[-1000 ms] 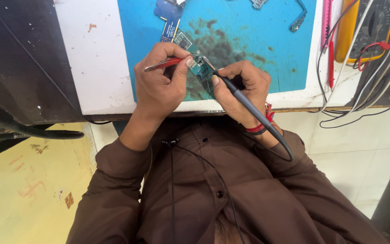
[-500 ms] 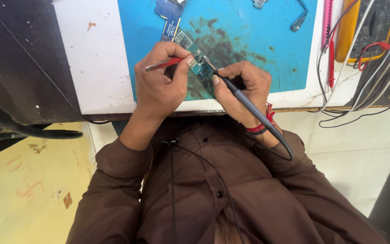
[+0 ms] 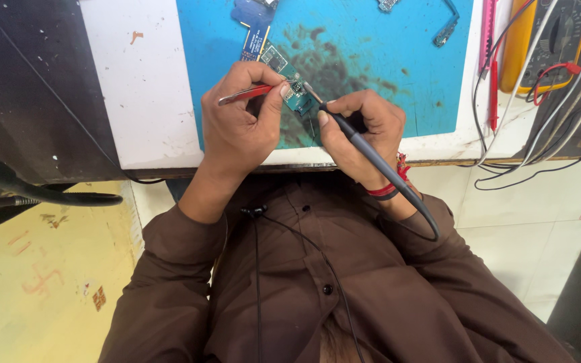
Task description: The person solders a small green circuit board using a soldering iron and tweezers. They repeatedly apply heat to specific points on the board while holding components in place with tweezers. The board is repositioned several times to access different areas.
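In the head view, a small green circuit board (image 3: 295, 93) is seen lying on a blue work mat (image 3: 371, 40) whose middle is darkly stained; the mat rests on a white bench top (image 3: 142, 87). The board's near end is hidden behind the left hand's thumb. Red-handled tweezers (image 3: 245, 94) are pinched between the thumb and curled fingers of the left hand (image 3: 240, 128), their tips pressed onto the board. A grey soldering pen (image 3: 371, 158) is gripped like a pencil by the right hand (image 3: 361, 134), fingers pressed together around the shaft, its tip touching the board's right edge. A blue board piece (image 3: 253, 20) lies just beyond, cut off at the far edge. At the far right a yellow-cased meter (image 3: 539, 47) is cut off by the frame, with red and black leads (image 3: 553, 74) draped across it; its dial markings are too small to make out. A pink strip (image 3: 487, 33) lies beside it. No containers can be made out
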